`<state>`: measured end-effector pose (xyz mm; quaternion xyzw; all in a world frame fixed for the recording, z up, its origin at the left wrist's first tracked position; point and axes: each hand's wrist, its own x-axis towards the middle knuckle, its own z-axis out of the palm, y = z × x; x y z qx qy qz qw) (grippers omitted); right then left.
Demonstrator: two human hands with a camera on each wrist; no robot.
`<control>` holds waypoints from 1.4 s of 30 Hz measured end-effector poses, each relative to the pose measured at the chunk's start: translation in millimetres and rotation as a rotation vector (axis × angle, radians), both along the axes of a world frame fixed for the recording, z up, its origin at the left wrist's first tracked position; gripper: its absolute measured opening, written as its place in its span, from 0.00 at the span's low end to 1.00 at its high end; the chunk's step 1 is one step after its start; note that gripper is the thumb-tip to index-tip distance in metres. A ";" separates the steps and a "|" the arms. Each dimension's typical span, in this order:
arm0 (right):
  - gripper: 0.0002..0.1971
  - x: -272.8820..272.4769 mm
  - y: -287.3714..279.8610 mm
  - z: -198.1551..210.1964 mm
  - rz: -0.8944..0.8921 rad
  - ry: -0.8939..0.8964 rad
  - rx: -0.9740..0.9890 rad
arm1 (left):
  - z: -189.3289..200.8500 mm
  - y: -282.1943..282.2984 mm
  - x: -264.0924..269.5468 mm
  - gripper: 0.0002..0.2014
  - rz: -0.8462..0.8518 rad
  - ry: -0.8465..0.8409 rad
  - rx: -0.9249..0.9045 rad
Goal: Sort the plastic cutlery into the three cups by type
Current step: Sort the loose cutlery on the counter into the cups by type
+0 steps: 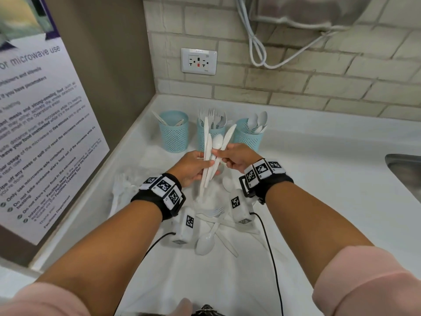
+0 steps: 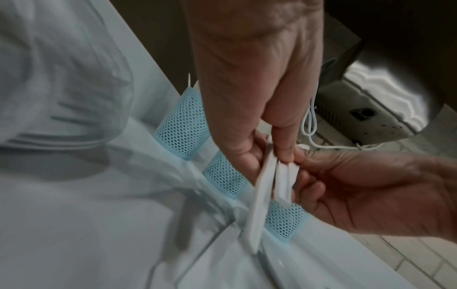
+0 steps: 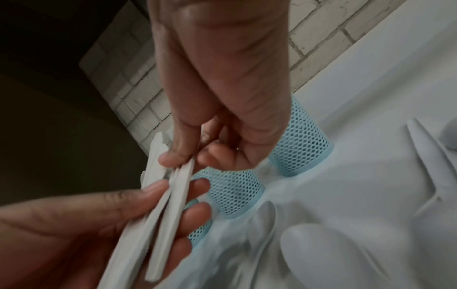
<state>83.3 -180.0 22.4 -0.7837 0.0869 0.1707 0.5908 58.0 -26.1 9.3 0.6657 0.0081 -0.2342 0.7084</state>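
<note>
Three blue mesh cups stand in a row at the back: the left cup (image 1: 174,133) holds knives, the middle cup (image 1: 210,135) forks, the right cup (image 1: 248,136) spoons. In front of them my left hand (image 1: 193,167) grips a bundle of white cutlery (image 1: 208,156), two knives and a spoon (image 1: 217,141), blades up. My right hand (image 1: 230,156) pinches a third knife (image 1: 229,135) that splays out to the right of the bundle. The right wrist view shows thumb and forefinger of the right hand (image 3: 222,97) nipping a handle (image 3: 173,195). The left hand (image 2: 259,97) clamps the handles (image 2: 262,185).
Loose cutlery lies on a white cloth (image 1: 205,281) below my wrists: a spoon (image 1: 206,241), a fork (image 1: 214,212), a knife (image 1: 227,242) and forks (image 1: 119,190) at the left. A steel sink (image 1: 405,172) sits at the right; a poster wall (image 1: 45,133) closes the left.
</note>
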 end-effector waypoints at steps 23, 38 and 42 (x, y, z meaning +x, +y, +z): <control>0.07 23.1 -12.3 28.2 -0.324 -0.048 0.349 | 1.7 8.3 9.3 0.12 0.018 -0.051 -0.024; 0.04 33.3 -56.1 68.7 -0.863 -0.767 -0.030 | 6.8 -11.3 20.9 0.10 0.131 -0.050 -0.042; 0.14 37.1 -53.8 34.5 -0.675 -0.551 -0.499 | 5.9 -8.1 20.3 0.09 0.135 -0.047 -0.053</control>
